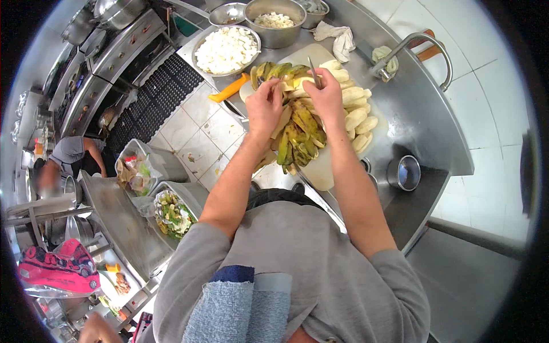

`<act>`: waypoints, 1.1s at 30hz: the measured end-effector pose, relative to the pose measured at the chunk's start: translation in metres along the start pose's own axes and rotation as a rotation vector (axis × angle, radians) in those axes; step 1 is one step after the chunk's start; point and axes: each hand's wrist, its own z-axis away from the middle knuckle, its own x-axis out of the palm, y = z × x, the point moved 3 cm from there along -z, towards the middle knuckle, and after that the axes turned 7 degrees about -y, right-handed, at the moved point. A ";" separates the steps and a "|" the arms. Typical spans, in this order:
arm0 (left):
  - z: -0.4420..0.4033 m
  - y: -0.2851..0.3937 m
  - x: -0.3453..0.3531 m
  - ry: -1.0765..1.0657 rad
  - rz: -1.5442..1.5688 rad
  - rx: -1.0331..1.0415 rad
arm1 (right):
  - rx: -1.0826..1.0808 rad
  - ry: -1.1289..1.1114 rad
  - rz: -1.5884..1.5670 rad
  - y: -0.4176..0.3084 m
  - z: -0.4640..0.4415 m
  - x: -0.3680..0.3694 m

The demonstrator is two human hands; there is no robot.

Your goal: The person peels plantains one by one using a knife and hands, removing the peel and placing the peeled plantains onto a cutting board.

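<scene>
Gripped in my right hand is a small knife, its blade pointing up and away from me. My left hand is closed, fingertips pinched at the end of a pale yellow plantain between the hands; the fingers partly hide it. Dark yellow-green plantain peels lie heaped below the hands, and more peels lie just beyond them. Peeled plantains are piled to the right, on and beside a pale cutting board.
An orange-handled tool lies at the counter's left edge. A bowl of white cubes and a metal pot stand at the back. On the right are a faucet and a metal cup. Bins and another person are left.
</scene>
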 end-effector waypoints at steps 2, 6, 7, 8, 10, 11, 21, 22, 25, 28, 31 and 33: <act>0.000 -0.013 0.001 -0.108 0.092 -0.130 | -0.007 -0.092 -0.077 0.009 -0.006 -0.007; -0.006 0.006 0.003 -0.173 0.234 0.141 | 0.147 -0.203 -0.156 -0.016 0.006 -0.014; -0.008 0.003 0.003 -0.254 0.193 0.146 | 0.144 -0.209 -0.175 -0.018 0.006 -0.011; -0.014 -0.003 0.004 -0.337 0.152 0.152 | 0.084 -0.216 -0.217 -0.018 0.006 -0.005; -0.023 -0.008 0.005 -0.397 0.085 0.188 | -0.038 -0.223 -0.301 -0.012 0.003 0.004; -0.024 -0.012 0.004 -0.416 0.072 0.182 | -0.065 -0.223 -0.236 -0.007 0.001 0.004; -0.019 -0.013 0.016 -0.225 -0.034 0.322 | -0.117 -0.128 0.124 -0.009 0.002 0.000; -0.018 -0.013 0.018 -0.191 -0.042 0.329 | -0.139 -0.106 0.160 -0.015 0.005 0.004; -0.018 -0.018 0.026 -0.104 0.000 0.230 | -0.157 -0.058 0.285 -0.021 0.008 0.009; -0.026 -0.020 0.028 -0.067 0.019 0.136 | -0.216 -0.036 0.291 -0.026 0.014 0.010; -0.029 -0.020 0.024 -0.106 0.078 0.103 | -0.182 -0.093 0.250 -0.014 0.013 0.000; -0.024 -0.022 0.018 -0.113 0.188 0.098 | -0.173 -0.084 0.211 -0.004 0.011 -0.003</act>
